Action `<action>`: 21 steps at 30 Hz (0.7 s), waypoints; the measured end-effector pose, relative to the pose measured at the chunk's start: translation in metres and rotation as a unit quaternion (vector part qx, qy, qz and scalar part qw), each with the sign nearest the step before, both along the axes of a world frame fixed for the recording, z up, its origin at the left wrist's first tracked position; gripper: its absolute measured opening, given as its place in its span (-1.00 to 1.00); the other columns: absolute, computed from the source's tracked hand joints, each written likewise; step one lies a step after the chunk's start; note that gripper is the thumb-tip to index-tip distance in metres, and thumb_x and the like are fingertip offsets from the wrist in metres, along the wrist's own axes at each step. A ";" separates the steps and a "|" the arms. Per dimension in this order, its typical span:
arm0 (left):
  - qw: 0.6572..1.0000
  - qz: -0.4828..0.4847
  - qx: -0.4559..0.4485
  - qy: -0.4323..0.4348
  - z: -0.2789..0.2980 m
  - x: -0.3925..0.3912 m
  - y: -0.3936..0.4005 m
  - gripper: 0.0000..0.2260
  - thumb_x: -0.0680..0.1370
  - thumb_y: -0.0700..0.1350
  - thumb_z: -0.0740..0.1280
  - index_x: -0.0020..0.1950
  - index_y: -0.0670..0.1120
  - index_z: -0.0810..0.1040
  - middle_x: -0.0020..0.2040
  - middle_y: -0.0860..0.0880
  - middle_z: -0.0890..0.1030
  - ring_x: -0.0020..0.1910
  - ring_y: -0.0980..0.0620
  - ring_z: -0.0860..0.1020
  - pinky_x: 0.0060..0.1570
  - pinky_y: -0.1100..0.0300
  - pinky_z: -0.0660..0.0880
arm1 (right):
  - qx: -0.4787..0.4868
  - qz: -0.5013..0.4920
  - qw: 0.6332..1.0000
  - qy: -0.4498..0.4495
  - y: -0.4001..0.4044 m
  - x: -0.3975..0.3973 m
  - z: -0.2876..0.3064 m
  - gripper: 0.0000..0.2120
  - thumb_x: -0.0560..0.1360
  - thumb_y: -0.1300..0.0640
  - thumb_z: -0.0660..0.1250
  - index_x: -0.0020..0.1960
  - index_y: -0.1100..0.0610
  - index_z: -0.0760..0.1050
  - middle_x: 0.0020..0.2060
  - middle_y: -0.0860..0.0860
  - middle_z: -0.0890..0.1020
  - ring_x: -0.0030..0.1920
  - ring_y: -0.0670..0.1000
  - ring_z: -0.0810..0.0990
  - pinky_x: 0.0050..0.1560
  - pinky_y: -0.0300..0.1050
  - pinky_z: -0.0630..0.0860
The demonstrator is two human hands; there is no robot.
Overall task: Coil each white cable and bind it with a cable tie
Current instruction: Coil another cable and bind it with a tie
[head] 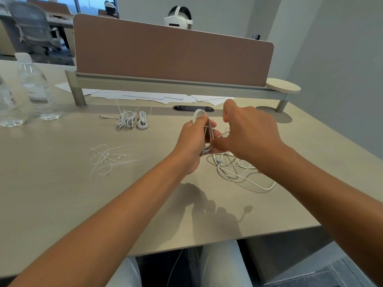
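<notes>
My left hand [192, 141] grips a partly wound coil of white cable [200, 116], its loop sticking up above my fingers. My right hand [246, 131] is just to the right, fingers curled, pinching the free strand that leads into the coil. The rest of this cable lies in a loose tangle [238, 172] on the desk under my right wrist. Two bound white coils [132, 120] lie farther back on the left. A scatter of white cable ties [109, 158] lies on the desk to the left of my left forearm.
Two clear water bottles [35, 85] stand at the far left. White papers [161, 97] lie under the raised brown divider panel [172, 59]. A dark cable slot [193, 108] sits behind my hands. A person wearing a headset sits beyond the divider. The desk edge [228, 239] runs near my lap.
</notes>
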State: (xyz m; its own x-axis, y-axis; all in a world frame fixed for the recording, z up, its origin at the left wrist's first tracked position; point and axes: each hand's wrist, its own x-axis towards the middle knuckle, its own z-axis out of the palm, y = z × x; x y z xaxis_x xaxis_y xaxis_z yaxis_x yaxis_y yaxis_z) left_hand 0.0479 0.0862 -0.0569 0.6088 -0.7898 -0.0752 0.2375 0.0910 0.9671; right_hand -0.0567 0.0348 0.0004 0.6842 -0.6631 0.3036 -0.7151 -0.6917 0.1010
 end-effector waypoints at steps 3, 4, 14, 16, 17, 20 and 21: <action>1.000 0.006 -0.009 -0.020 -0.002 0.002 -0.001 -0.67 0.75 0.05 0.13 0.02 -0.12 0.57 -0.28 -0.05 0.63 -0.30 0.00 0.62 -0.21 0.04 0.68 | 0.016 0.006 1.000 -0.001 -0.003 0.002 -0.002 -0.39 0.45 -0.36 0.46 0.27 0.01 0.37 -0.10 -0.05 0.53 -0.16 -0.01 0.51 -0.34 -0.20 0.31; 1.000 0.008 -0.013 -0.025 -0.002 0.004 -0.001 -0.67 0.75 0.05 0.13 0.03 -0.13 0.56 -0.28 -0.06 0.62 -0.33 0.00 0.60 -0.27 0.09 0.64 | 0.048 0.011 0.999 -0.020 -0.005 0.001 -0.003 -0.44 0.45 -0.36 0.45 0.22 0.00 0.40 -0.09 -0.06 0.55 -0.15 -0.01 0.52 -0.33 -0.19 0.33; 0.994 0.024 -0.050 0.096 -0.007 0.027 0.002 -0.78 0.72 -0.08 0.16 0.03 -0.18 0.51 -0.32 -0.14 0.57 -0.43 -0.03 0.47 -0.44 0.18 0.41 | 0.290 0.070 0.935 -0.189 -0.035 -0.022 -0.015 -0.67 0.71 -0.07 0.20 -0.09 0.03 0.63 -0.30 0.01 0.68 -0.35 -0.07 0.54 -0.26 -0.15 0.46; 0.997 0.009 -0.028 0.073 -0.009 0.026 0.003 -0.73 0.73 -0.04 0.15 0.04 -0.17 0.54 -0.27 -0.16 0.62 -0.43 -0.02 0.48 -0.46 0.18 0.41 | 0.279 0.067 0.933 -0.215 -0.037 -0.022 -0.018 -0.69 0.68 -0.06 0.27 -0.13 0.01 0.67 -0.39 0.04 0.62 -0.39 -0.05 0.50 -0.33 -0.21 0.43; 0.998 -0.001 -0.018 0.057 -0.010 0.025 0.003 -0.71 0.73 -0.02 0.14 0.06 -0.17 0.55 -0.25 -0.17 0.64 -0.43 -0.02 0.48 -0.46 0.18 0.42 | 0.268 0.070 0.934 -0.228 -0.037 -0.021 -0.018 -0.71 0.66 -0.05 0.31 -0.14 0.02 0.69 -0.44 0.03 0.57 -0.43 -0.06 0.47 -0.40 -0.27 0.39; 0.999 -0.037 -0.006 0.027 -0.012 0.021 0.006 -0.72 0.72 -0.04 0.15 0.08 -0.18 0.57 -0.24 -0.17 0.64 -0.42 -0.04 0.48 -0.46 0.17 0.42 | 0.224 0.072 0.945 -0.226 -0.034 -0.012 -0.016 -0.77 0.64 0.00 0.38 -0.11 0.07 0.70 -0.42 -0.07 0.55 -0.44 -0.11 0.45 -0.43 -0.37 0.30; 0.999 -0.048 -0.001 0.020 -0.013 0.020 0.006 -0.72 0.71 -0.05 0.16 0.07 -0.18 0.58 -0.25 -0.16 0.64 -0.41 -0.05 0.50 -0.45 0.16 0.45 | 0.204 0.069 0.952 -0.215 -0.033 -0.007 -0.015 -0.79 0.63 0.01 0.38 -0.07 0.08 0.71 -0.34 -0.07 0.60 -0.37 -0.12 0.49 -0.36 -0.33 0.35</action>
State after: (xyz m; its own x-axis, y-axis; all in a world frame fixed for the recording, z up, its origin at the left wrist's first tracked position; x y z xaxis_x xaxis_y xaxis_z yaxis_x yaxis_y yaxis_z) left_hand 0.0675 0.0918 -0.0696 0.5266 -0.8447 -0.0962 0.2846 0.0686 0.9562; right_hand -0.0635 0.0021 -0.0148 0.6445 -0.6982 0.3118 -0.5283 -0.7014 -0.4785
